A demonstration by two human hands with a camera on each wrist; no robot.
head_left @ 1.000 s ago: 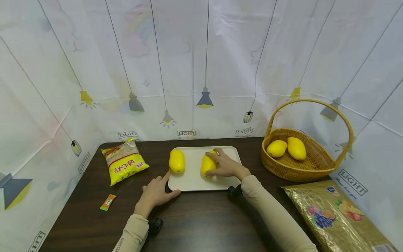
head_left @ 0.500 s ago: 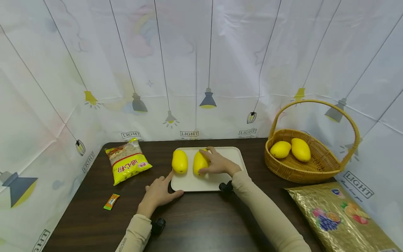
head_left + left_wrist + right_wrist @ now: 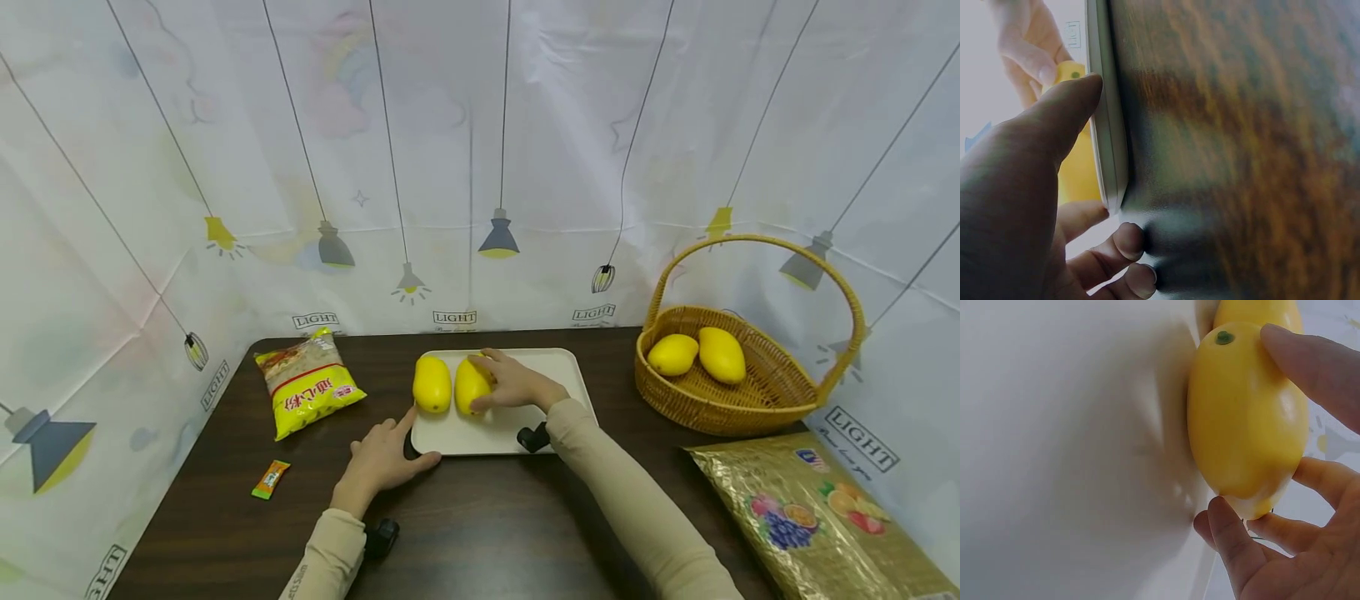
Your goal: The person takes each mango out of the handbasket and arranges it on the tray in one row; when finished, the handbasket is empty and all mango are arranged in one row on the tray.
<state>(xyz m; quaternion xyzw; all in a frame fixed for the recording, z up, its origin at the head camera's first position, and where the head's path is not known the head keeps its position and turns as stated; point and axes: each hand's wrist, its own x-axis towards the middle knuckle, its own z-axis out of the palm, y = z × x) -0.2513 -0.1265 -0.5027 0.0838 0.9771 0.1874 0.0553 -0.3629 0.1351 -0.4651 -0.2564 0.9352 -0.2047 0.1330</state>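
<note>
On a cream rectangular tray [image 3: 558, 365] lie two yellow mangoes. My right hand [image 3: 519, 386] holds the right mango [image 3: 469, 390], thumb at its near end and fingers round the far end. Close up in the right wrist view, this mango [image 3: 1247, 412] shows a green stem spot and overlaps the other one behind it. The left mango [image 3: 432, 385] lies along the tray's left side. My left hand [image 3: 381, 460] is at the tray's near left corner. Its thumb lies along the front rim and a fingertip touches the corner, while other fingertips rest on the table in the left wrist view.
A wicker basket [image 3: 678, 410] with two more mangoes stands right of the tray. In front of it lies a gold fruit-print bag [image 3: 817, 521]. A yellow food bag [image 3: 311, 392] and a small orange-green packet [image 3: 270, 480] are at left on the dark table [image 3: 480, 525].
My right hand has moved the right mango leftward over the tray, close beside the left mango. My left hand keeps its place at the corner. The head view has shifted slightly.
</note>
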